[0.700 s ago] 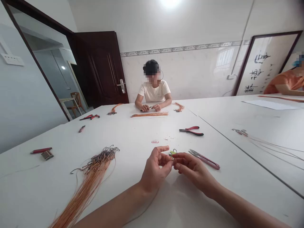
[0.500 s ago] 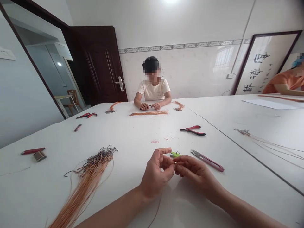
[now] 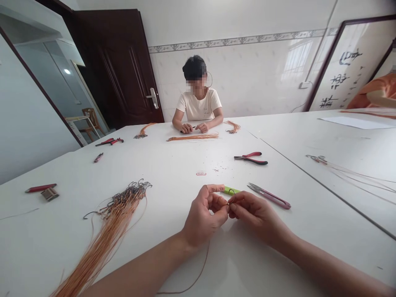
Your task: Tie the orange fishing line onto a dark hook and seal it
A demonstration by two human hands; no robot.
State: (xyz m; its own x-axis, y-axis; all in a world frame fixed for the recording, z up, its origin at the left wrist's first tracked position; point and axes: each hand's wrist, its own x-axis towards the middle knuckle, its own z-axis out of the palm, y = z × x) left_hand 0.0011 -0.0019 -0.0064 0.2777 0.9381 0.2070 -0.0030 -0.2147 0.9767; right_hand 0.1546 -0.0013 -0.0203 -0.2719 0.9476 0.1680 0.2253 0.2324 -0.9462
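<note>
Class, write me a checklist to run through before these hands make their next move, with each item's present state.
1. Hook at the fingertips of the left hand and right hand: ok.
2. Hook firmly joined to the line: cannot tell, fingers cover it.
3. Line away from the snips: ok.
4. Scraps cleared: not ok, they lie beyond the hands.
5. Snips near the right hand: ok, probably easy to reach.

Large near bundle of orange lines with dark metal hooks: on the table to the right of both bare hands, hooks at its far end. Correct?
Wrong side. The head view shows the large near bundle of orange lines on the left of both the left hand and the right hand. Its dark metal hooks are at the far end, on the table.
</note>
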